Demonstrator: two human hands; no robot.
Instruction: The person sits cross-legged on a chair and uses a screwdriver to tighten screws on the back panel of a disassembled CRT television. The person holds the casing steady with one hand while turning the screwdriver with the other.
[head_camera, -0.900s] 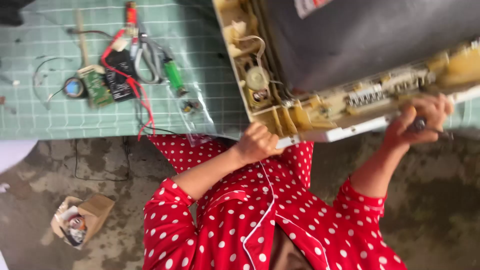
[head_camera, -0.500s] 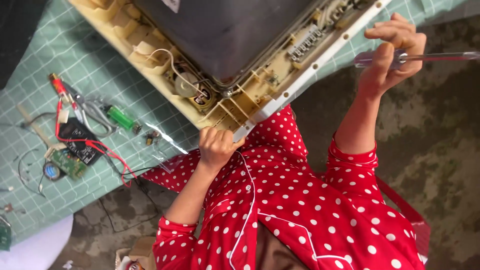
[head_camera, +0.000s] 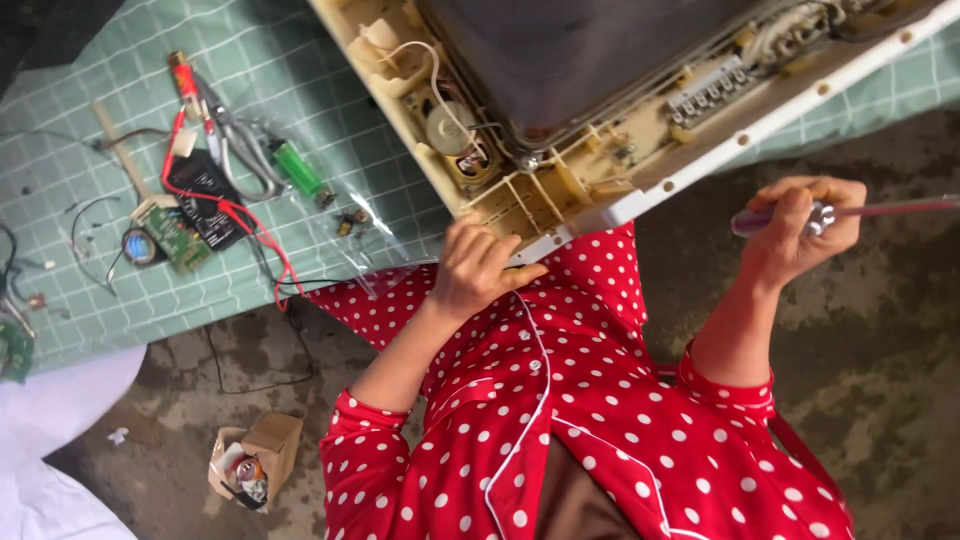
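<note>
Fingers: left hand (head_camera: 478, 268) grips the casing (head_camera: 560, 190) corner at 12 o'clock, right hand (head_camera: 800, 225) at 3 o'clock wrapped around the screwdriver (head_camera: 850, 210), so I'd keep that corner pinned and the tip square to each screw; brown carton (head_camera: 255, 460) open at 8 o'clock on the floor.

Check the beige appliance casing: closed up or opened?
Opened. The beige casing shows bare wiring and internal parts along its edge; left hand grips its corner.
</note>
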